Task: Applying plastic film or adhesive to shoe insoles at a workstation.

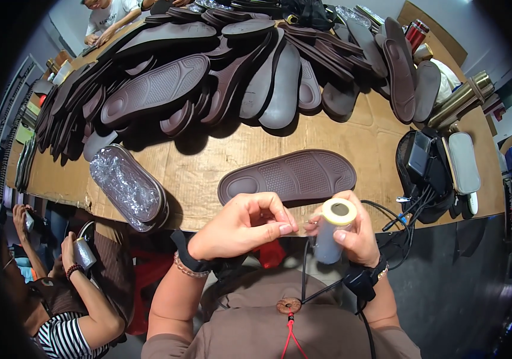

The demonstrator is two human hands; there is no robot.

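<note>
My right hand (358, 230) is wrapped round a roll of clear stretch film (329, 244), held upright with its pale yellow core end on top. My left hand (241, 227) is closed in a pinch beside the roll, and a thin see-through strip of film seems to run from its fingertips to the roll. Just beyond both hands, a dark brown shoe sole (289, 175) lies flat on the cardboard-covered table (208, 164). To its left sits a stack of soles wrapped in clear film (127, 186), at the table's near edge.
A large heap of brown and grey soles (280, 90) fills the table's far side. On the right are a black mesh bag (420, 167) with cables, a grey case (464, 161) and a metal flask (462, 99). At left, a co-worker (70, 323) holds another film roll; another person (109, 21) works beyond the table.
</note>
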